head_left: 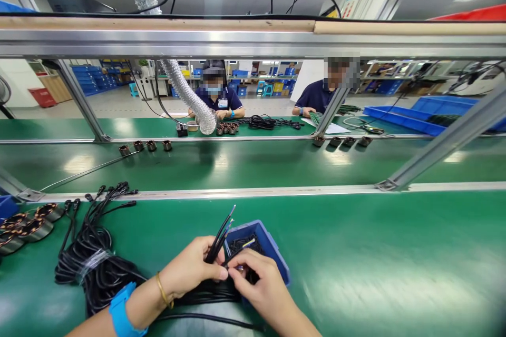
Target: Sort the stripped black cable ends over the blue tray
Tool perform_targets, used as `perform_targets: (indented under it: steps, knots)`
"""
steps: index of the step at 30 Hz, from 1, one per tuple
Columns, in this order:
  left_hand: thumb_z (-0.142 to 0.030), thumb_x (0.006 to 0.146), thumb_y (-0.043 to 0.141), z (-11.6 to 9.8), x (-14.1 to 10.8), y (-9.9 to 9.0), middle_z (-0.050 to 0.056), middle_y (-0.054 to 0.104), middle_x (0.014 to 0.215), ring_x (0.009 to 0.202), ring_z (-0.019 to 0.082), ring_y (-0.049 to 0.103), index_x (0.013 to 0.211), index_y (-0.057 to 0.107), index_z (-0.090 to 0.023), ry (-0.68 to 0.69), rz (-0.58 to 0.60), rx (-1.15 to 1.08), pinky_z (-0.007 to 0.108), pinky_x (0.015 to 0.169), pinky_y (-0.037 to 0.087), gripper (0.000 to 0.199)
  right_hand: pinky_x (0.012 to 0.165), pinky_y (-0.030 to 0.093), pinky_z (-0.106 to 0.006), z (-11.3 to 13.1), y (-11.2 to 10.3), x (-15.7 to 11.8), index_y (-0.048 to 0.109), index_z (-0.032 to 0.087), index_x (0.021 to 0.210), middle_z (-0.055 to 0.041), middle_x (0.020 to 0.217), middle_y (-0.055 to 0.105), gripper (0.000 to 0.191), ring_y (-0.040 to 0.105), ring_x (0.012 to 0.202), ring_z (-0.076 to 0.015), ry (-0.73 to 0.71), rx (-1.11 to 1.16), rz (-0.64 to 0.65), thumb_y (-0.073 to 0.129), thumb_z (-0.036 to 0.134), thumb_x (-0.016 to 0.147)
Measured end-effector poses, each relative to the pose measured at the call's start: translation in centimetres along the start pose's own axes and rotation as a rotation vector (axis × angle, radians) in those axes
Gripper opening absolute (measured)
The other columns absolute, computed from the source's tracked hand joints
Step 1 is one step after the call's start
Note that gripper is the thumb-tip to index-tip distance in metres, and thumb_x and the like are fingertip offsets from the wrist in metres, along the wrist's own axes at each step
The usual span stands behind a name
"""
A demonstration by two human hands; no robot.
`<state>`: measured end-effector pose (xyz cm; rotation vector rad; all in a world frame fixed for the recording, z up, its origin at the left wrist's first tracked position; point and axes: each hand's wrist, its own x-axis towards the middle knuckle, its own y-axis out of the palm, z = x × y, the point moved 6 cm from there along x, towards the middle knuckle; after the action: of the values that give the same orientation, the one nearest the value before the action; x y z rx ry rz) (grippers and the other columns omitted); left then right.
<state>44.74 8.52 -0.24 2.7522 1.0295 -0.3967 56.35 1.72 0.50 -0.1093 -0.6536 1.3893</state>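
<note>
The left hand [193,266] grips several black round-sheathed cables with slim coloured cores at their tips [215,247], ends pointing up and away from the wearer. The right hand [263,276] is partly curled, thumb and index fingertips beside the left thumb; whether it pinches a cable end or a small part cannot be told. The held ends are near the middle of the green worktop [375,253], toward its near edge. Risk: the ends fan out, so a loosened left grip could let one slip or mix with its neighbours. Risk: the bare tips are thin; pressure from the fingertips could bend or splay them. Directly behind and partly under the right hand is an open blue plastic box [276,255] of small black pieces; a small part released here could drop among them, and a knock from the wrist could shift the box. To the left, a coiled black cable bundle bound with clear wrap [98,268] lies toward the left edge, lengths running under the left forearm; a snag there could pull on the held ends. At the left edge, copper-wound metal rings [35,229] lie close to the cable plugs [73,205]; a dragged cable could catch their windings.
</note>
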Motion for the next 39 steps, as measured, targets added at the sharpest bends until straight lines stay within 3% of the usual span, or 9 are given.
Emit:
perform_targets:
  steps: [4,9,13,15,19,23,28,31,39]
  knots:
    - [-0.027,0.057,0.082,-0.6,-0.1,-0.1,-0.004,0.056,0.064,0.06,0.012,0.051,0.07,0.053,-0.017,0.03,0.03,-0.036,0.025,0.062,0.041,0.033,0.059,0.051,-0.021,1.3,-1.1,-0.3,0.072,0.019,0.086,-0.0021,0.074,0.068,0.014,0.062,0.061,-0.0131,0.043,0.046,0.092,0.062,0.011,0.079]
    - [-0.029,0.067,0.078,-2.1,-0.5,-1.0,-0.002,0.06,0.072,0.073,0.016,0.059,0.08,0.051,-0.018,0.113,-0.06,0.023,0.026,0.071,0.041,0.032,0.075,0.052,-0.023,4.2,-2.0,-1.5,0.076,0.026,0.09,-0.0005,0.092,0.073,0.014,0.068,0.084,-0.0163,-0.103,-0.001,0.534,0.073,0.019,0.078]
    - [-0.019,0.071,0.071,-2.5,-0.7,1.3,-0.004,0.058,0.07,0.066,0.013,0.052,0.085,0.052,-0.018,0.129,0.086,0.128,0.026,0.066,0.042,0.023,0.08,0.05,-0.035,1.2,-3.2,0.1,0.075,0.022,0.087,-0.0052,0.088,0.073,0.013,0.065,0.087,-0.0236,-0.038,-0.637,0.245,0.077,0.017,0.075]
    - [-0.017,0.073,0.066,-2.7,-0.8,2.8,-0.004,0.054,0.072,0.065,0.012,0.049,0.081,0.052,-0.018,0.126,0.144,0.188,0.025,0.064,0.042,0.017,0.078,0.049,-0.04,-0.9,-2.4,0.7,0.075,0.018,0.076,-0.0103,0.08,0.074,0.011,0.063,0.084,-0.0286,-0.017,-0.887,0.191,0.081,0.014,0.068]
    - [-0.019,0.075,0.059,-3.1,-0.6,5.1,-0.003,0.051,0.076,0.063,0.012,0.051,0.08,0.051,-0.017,0.081,0.241,0.26,0.026,0.062,0.044,0.01,0.071,0.046,-0.035,-3.5,-0.4,1.3,0.072,0.02,0.062,-0.0069,0.065,0.072,0.015,0.063,0.075,-0.0242,-0.015,-0.947,0.205,0.076,0.011,0.074]
    - [-0.025,0.073,0.065,-3.0,0.5,4.6,-0.002,0.051,0.075,0.067,0.013,0.049,0.079,0.055,-0.016,0.1,0.185,0.175,0.025,0.06,0.042,0.014,0.063,0.043,-0.031,-3.3,-0.3,1.1,0.072,0.019,0.065,-0.0052,0.067,0.071,0.014,0.062,0.072,-0.0221,-0.006,-0.936,0.198,0.074,0.013,0.078]
    - [-0.039,0.072,0.072,-1.9,1.5,2.3,-0.001,0.054,0.066,0.06,0.012,0.047,0.083,0.06,-0.013,0.122,-0.005,-0.014,0.024,0.059,0.038,0.03,0.067,0.045,-0.029,-2.6,-1.4,0.5,0.071,0.02,0.092,-0.0047,0.085,0.07,0.018,0.063,0.08,-0.0211,0.025,-0.85,0.127,0.06,0.007,0.087]
    - [-0.04,0.077,0.065,-1.5,1.5,2.0,-0.004,0.049,0.057,0.052,0.009,0.041,0.079,0.06,-0.013,0.128,-0.057,0.01,0.023,0.056,0.032,0.027,0.07,0.046,-0.029,-2.2,-2.0,0.3,0.069,0.019,0.088,-0.0039,0.083,0.068,0.016,0.062,0.079,-0.0208,0.05,-0.675,0.052,0.058,0.007,0.086]
    - [-0.034,0.075,0.058,-1.6,1.4,2.3,-0.007,0.041,0.059,0.045,0.006,0.027,0.071,0.055,-0.015,0.095,-0.089,-0.035,0.022,0.046,0.019,0.02,0.056,0.048,-0.024,-2.3,-3.0,-0.2,0.068,0.017,0.088,-0.005,0.078,0.069,0.026,0.06,0.063,-0.0154,0.328,0.34,-0.237,0.06,0.041,0.087]
